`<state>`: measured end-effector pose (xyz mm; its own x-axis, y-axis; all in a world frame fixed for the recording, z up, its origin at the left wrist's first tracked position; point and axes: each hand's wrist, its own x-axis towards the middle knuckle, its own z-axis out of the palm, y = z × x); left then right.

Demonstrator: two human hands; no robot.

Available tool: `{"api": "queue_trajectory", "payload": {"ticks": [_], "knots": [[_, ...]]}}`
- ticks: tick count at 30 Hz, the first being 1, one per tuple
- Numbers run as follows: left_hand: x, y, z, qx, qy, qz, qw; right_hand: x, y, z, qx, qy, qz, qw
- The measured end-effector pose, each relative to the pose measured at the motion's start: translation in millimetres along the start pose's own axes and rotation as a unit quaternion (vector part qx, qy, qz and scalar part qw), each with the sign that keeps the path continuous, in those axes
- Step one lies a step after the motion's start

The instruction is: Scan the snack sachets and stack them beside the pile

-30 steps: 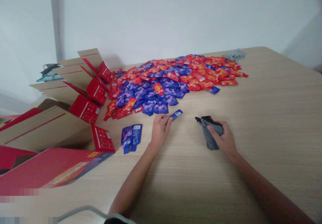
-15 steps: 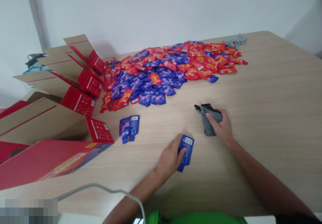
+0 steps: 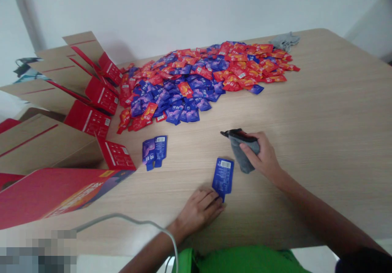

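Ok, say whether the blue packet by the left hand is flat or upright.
Flat: the blue packet lies on the table, barcode up, left hand at its narrow end.

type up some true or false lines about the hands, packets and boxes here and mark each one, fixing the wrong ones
1. The right hand holds a grey cloth. True.
2. The left hand has its fingers at the narrow end of a blue packet. True.
3. That blue packet lies barcode side down. False: its barcode faces up.
4. A crumpled cloth lies beside the packet pile, near the table's far edge. True.
5. The pile is made up only of red packets. False: red and blue ones are mixed.
6. The red boxes have all their flaps folded shut. False: several flaps stand open.
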<state>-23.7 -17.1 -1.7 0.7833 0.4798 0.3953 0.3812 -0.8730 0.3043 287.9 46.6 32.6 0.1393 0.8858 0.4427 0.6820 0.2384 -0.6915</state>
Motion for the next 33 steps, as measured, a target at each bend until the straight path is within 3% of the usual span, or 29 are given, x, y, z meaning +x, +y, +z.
{"api": "queue_trajectory", "payload": {"ticks": [2,5,7,10,14,17,19,21,23,26,30,33], "knots": [[-1.7,3.5,0.2,-0.001,-0.003,-0.008,1.0,-19.3,-23.2,6.0,0.019,-0.107,-0.09,0.99],[-3.4,10.3,0.6,0.004,-0.001,-0.029,1.0,-48.7,-39.0,24.6,0.004,-0.274,-0.213,0.938],[-3.7,13.8,0.5,0.009,-0.004,-0.037,0.999,-56.7,-33.9,38.3,-0.02,-0.317,-0.241,0.917],[-3.0,15.8,0.4,0.008,-0.01,-0.037,0.999,-40.0,-12.6,53.8,-0.053,-0.304,-0.226,0.924],[-2.4,15.6,2.9,0.009,-0.001,-0.036,0.999,16.2,10.4,58.3,-0.116,-0.247,-0.208,0.939],[-2.4,16.7,5.3,0.011,0.008,-0.04,0.999,40.4,5.9,49.6,-0.135,-0.176,-0.183,0.958],[-2.3,18.1,6.4,0.01,0.017,-0.046,0.999,31.6,-7.3,42.8,-0.098,-0.136,-0.178,0.97],[-2.6,19.2,7.3,0.008,0.017,-0.053,0.998,5.5,-22.4,39.7,-0.045,-0.165,-0.211,0.962],[-3.3,19.8,7.8,0.009,0.012,-0.06,0.998,-24.7,-32.1,42.2,-0.022,-0.255,-0.265,0.93],[-3.7,19.6,8.1,0.007,0.004,-0.06,0.998,-43.1,-27.5,54.1,-0.038,-0.324,-0.284,0.902],[-1.9,19.3,6.8,-0.003,0.016,-0.055,0.998,6.6,-0.6,66.0,-0.104,-0.283,-0.232,0.925],[-0.2,19.8,5.3,0.004,0.025,-0.054,0.998,54.0,6.5,59.6,-0.138,-0.227,-0.201,0.943]]}}
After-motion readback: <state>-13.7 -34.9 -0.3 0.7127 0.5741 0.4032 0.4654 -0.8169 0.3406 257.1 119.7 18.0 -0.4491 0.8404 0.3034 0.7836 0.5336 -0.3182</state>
